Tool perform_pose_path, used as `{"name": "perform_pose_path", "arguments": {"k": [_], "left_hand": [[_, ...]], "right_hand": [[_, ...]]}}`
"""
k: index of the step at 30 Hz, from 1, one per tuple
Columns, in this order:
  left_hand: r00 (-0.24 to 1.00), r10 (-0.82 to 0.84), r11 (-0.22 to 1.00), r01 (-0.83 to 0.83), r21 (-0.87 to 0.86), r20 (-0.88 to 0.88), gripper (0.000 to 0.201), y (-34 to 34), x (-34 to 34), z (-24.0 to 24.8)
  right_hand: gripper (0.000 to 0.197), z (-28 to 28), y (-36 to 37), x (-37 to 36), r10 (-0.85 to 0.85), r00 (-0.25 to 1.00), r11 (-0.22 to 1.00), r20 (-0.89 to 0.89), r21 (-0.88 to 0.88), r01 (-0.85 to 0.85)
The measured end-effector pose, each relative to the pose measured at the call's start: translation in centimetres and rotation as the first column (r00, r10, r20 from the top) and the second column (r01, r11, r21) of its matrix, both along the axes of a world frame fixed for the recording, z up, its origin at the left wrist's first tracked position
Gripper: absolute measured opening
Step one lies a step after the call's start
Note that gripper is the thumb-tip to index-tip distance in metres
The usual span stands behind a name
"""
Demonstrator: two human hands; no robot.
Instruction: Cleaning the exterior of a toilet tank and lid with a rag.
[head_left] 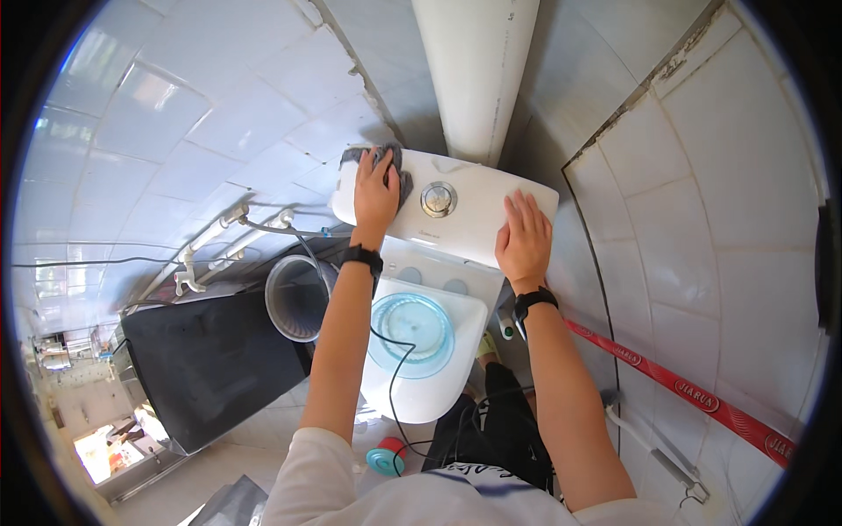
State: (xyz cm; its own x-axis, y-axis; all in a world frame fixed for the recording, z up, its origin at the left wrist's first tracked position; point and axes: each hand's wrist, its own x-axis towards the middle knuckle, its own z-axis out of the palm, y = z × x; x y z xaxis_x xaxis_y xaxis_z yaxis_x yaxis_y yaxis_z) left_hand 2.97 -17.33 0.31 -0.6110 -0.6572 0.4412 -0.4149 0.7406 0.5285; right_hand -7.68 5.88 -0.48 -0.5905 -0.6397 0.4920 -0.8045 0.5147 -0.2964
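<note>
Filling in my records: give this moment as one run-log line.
left hand: on grey cloth; right hand: on white toilet tank; cloth: tank's left end; blue basin: on toilet lid

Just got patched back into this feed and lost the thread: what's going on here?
A person is leaning over a white toilet tank. Their left hand is on a gray cloth at the tank's left end; the bare right hand rests on its right end. The round flush button lies between them. Below, a bluish round basin sits on the closed toilet lid.
</note>
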Motion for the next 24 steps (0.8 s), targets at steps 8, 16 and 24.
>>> {"name": "perform_pose_path", "arguments": {"k": [8, 16, 24], "left_hand": [[0.993, -0.104, 0.995, 0.105, 0.002, -0.054, 0.025, 6.0, 0.3, -1.3], [0.998, -0.058, 0.998, 0.057, -0.023, -0.034, 0.026, 1.3, -0.6, -0.1], [1.000, -0.023, 1.000, 0.023, -0.022, -0.004, 0.026, 2.3, 3.1, -0.8]], "right_hand": [[0.039, -0.2, 0.7, -0.5, -0.006, 1.000, 1.000, -0.013, 0.021, 0.006], [0.038, -0.4, 0.1, 0.1, 0.043, 0.999, 0.999, -0.027, -0.001, -0.043], [0.039, -0.6, 0.3, -0.3, 0.003, 1.000, 1.000, -0.024, 0.015, -0.003]]}}
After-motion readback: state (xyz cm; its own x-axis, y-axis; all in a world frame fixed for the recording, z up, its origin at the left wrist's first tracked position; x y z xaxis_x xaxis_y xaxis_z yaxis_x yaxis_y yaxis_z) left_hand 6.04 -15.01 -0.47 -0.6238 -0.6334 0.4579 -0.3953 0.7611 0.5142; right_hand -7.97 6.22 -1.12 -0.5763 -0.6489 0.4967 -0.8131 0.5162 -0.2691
